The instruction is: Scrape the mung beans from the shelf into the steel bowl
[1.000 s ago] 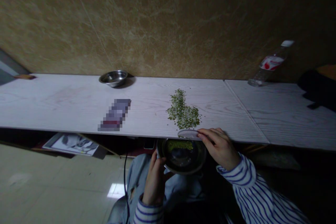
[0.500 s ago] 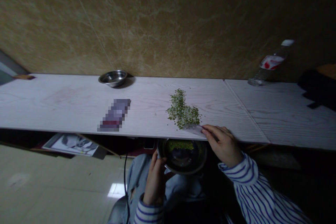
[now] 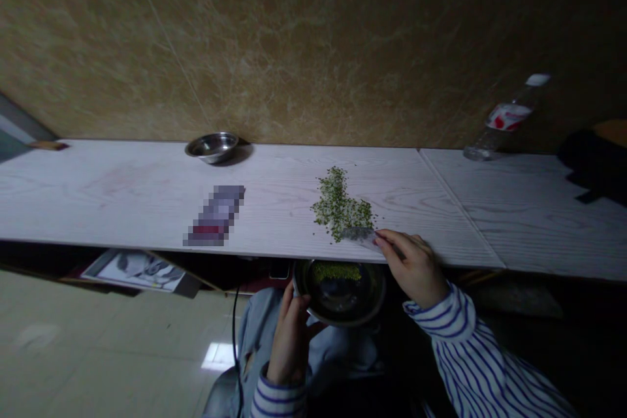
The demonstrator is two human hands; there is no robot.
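Note:
My left hand (image 3: 290, 333) is closed on the left rim of a metal bowl (image 3: 379, 310), held tilted below the table's front edge. Small green beans (image 3: 337, 271) lie along the bowl's far side. On the tabletop above it, more green beans (image 3: 337, 206) are spread in a loose patch. My right hand (image 3: 414, 268) pinches a thin clear plastic sheet (image 3: 360, 236) between thumb and fingers. That sheet rests at the near edge of the patch, with some beans close against it or showing through.
A smaller metal bowl (image 3: 213, 149) and a blurred-out flat rectangular item (image 3: 215, 215) are on the white table (image 3: 122, 209) at left. A plastic bottle (image 3: 504, 121) stands by the wall at right, near a dark cloth item (image 3: 592, 157). An open drawer (image 3: 142, 271) juts out below.
My right hand has shifted slightly left with the plastic sheet, whose angle differs a little. My left hand and the bowl have stayed nearly still.

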